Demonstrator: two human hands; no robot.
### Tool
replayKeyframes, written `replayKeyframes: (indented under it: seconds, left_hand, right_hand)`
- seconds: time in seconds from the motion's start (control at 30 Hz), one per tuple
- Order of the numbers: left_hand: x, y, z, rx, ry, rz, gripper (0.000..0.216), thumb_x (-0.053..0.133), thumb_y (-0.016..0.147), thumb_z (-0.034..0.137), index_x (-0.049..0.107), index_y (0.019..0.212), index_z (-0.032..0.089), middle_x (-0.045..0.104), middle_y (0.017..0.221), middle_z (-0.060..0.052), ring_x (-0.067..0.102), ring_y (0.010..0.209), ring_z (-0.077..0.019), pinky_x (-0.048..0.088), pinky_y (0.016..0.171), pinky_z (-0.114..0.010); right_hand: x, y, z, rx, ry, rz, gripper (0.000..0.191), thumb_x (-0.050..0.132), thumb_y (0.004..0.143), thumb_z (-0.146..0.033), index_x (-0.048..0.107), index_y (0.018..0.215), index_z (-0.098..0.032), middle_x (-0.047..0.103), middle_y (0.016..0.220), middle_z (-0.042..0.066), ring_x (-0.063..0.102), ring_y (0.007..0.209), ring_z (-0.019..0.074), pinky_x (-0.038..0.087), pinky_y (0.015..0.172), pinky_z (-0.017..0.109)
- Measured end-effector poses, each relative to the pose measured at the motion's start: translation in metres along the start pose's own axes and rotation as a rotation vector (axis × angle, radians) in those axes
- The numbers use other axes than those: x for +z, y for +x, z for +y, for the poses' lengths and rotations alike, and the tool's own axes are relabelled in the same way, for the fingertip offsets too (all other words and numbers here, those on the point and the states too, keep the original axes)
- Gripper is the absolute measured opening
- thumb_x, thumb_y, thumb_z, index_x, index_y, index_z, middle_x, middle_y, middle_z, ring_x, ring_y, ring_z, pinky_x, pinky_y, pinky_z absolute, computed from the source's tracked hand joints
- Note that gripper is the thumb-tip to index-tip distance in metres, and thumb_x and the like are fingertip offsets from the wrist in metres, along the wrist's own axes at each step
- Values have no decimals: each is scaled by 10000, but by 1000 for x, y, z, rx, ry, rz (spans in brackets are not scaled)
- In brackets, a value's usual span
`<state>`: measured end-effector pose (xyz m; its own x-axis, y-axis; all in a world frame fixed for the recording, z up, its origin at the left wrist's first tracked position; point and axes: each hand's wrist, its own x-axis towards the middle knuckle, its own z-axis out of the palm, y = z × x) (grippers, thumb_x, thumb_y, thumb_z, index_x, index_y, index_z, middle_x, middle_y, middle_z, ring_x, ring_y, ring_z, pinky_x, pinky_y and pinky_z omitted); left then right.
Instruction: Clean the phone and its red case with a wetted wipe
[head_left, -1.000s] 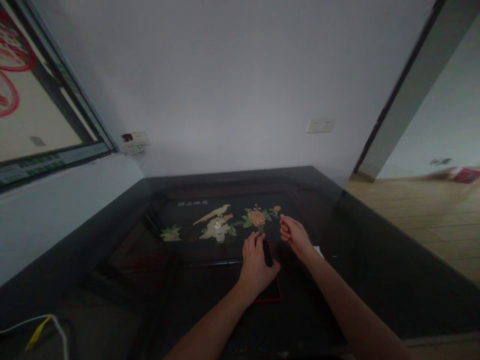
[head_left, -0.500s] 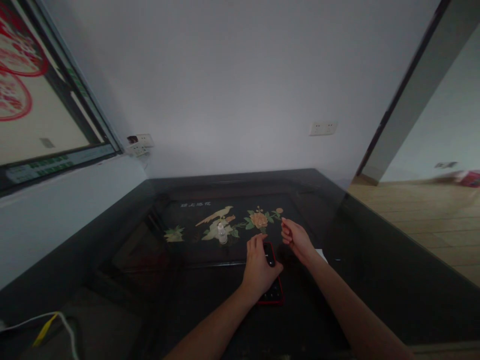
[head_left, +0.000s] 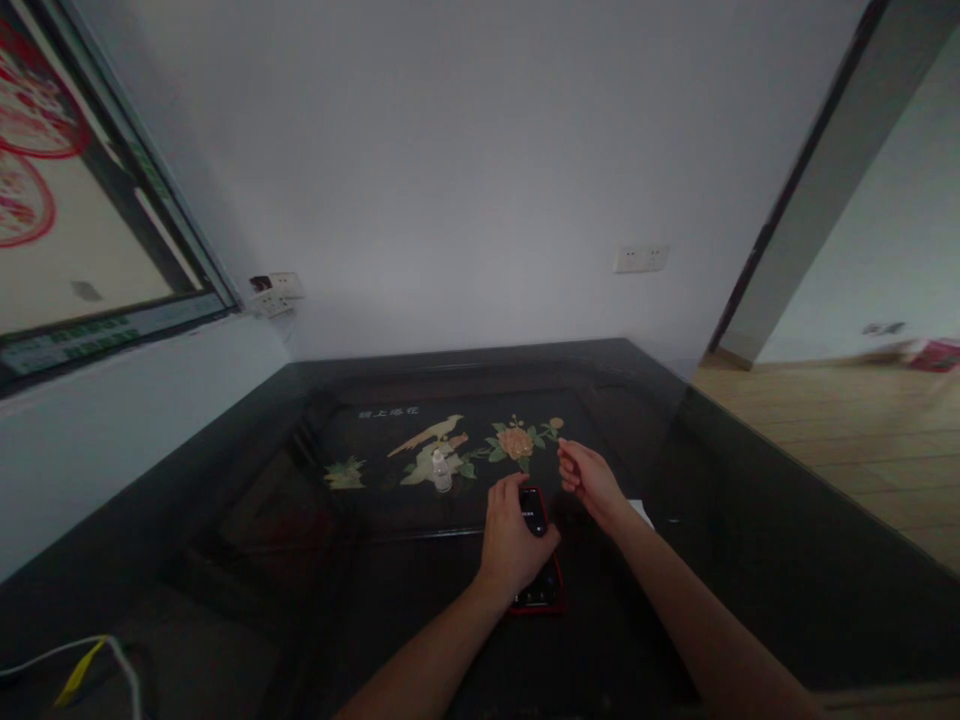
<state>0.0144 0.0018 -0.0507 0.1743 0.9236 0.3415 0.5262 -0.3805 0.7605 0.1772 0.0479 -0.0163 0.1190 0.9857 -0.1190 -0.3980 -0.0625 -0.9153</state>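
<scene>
A black phone with a red edge (head_left: 534, 510) lies on the dark tabletop (head_left: 360, 600). My left hand (head_left: 514, 540) lies across its middle, thumb at the right edge and fingers curled toward the far left edge. The screen is lit with small marks above and below the hand. To the right of the phone, my right hand (head_left: 589, 478) is raised with thumb and forefinger pinched and the other fingers curled. Whether something tiny sits in that pinch I cannot make out. A small clear bottle with a white cap (head_left: 441, 472) stands upright left of my left hand.
A piece of white paper (head_left: 640, 512) shows partly behind my right wrist. The tabletop bears a bird-and-flower picture (head_left: 516, 443). A white cable with a yellow tag (head_left: 79, 672) lies at the lower left. Wall sockets (head_left: 641, 259) and a window (head_left: 112, 190) are beyond the table.
The view has shifted slightly. Both hands keep nearly the same pose, the left still on the phone and the right still pinched. The bottle stands in the same place.
</scene>
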Motion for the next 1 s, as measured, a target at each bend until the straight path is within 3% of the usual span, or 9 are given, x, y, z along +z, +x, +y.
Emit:
replayKeyframes:
  seconds: [0.47,1.0]
  left_hand:
    - [1,3,1,-54,-13,-19,762,737,650,142,418,1338,210,514,1307,-98,467,1256,-262,404,1085,-406]
    - [-1,2,-1,-40,-36,-15,733,816,638,190,477,1287,216,520,1300,-91,462,1248,-270,390,1097,-422]
  right_hand:
    - [-1,1,1,-24,-11,-15,381,788,727,-509,582,707,-189,418,543,-88,281,426,48,244,400,191]
    - [-3,4,12,-4,-196,-70,455,767,717,-595,583,712,-179,437,562,-84,345,428,47,293,391,177]
